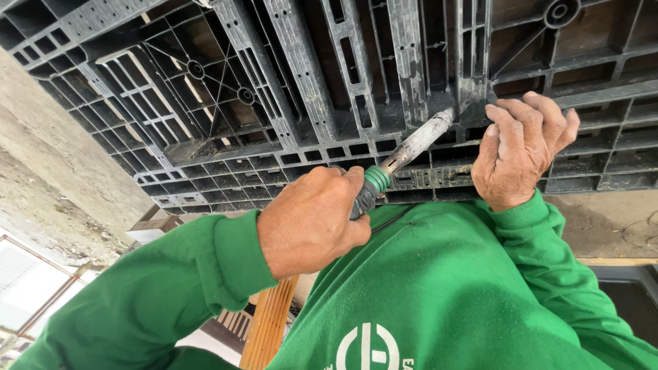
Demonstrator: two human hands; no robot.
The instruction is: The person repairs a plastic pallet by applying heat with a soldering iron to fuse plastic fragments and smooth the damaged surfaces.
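A large black plastic pallet point(288, 103) with a grid of ribs fills the upper part of the view. My left hand point(312, 219) is shut on the dark handle of a soldering-type tool point(404, 152) with a green collar and a grey metal shaft. The shaft's tip touches a pallet rib near the upper middle. My right hand point(521, 147) rests on the pallet just right of the tip, its fingers curled over a rib. Both arms wear green sleeves point(171, 288).
Bare concrete ground point(48, 178) lies to the left of the pallet. An orange slatted wooden piece point(267, 329) shows below my left arm. A pale framed panel point(27, 281) sits at the lower left. A thin black cord point(397, 218) runs from the tool's handle.
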